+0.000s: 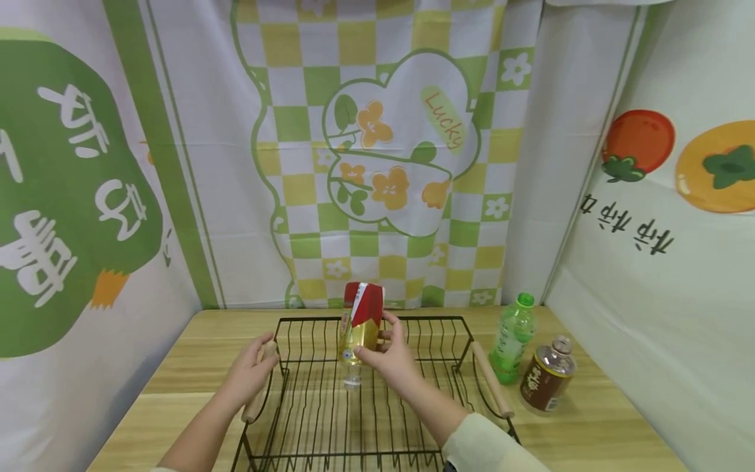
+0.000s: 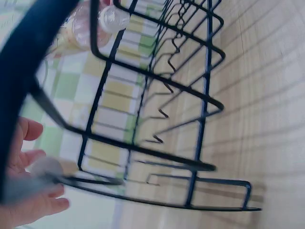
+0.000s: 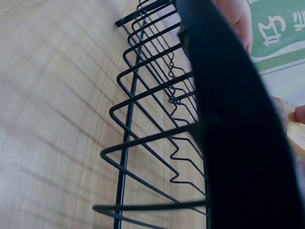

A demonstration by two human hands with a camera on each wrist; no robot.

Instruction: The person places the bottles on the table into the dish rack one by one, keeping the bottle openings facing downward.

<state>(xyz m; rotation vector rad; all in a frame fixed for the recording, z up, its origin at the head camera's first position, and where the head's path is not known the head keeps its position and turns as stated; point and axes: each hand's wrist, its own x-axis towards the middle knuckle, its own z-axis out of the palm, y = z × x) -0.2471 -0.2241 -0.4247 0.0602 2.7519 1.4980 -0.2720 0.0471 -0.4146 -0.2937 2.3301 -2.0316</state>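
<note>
My right hand (image 1: 392, 354) grips a bottle (image 1: 366, 318) with a red and gold label over the middle of the black wire rack (image 1: 330, 452). The bottle's clear neck and pale cap (image 2: 114, 19) point downward. On the left, my left hand (image 1: 250, 370) holds the wooden handle (image 1: 255, 403) of the rack, its fingers and thumb around the far end. In the left wrist view the left fingers (image 2: 45, 205) show around the handle's round end, partly behind a dark bar. Most of my right hand is outside the right wrist view.
A green bottle (image 1: 513, 341) and a brown-labelled bottle (image 1: 548, 377) stand on the wooden table (image 1: 171, 393), right of the rack. The rack's other wooden handle (image 1: 492, 380) lies between them and my right arm. Printed curtains (image 1: 377, 262) hang behind the table and on both sides.
</note>
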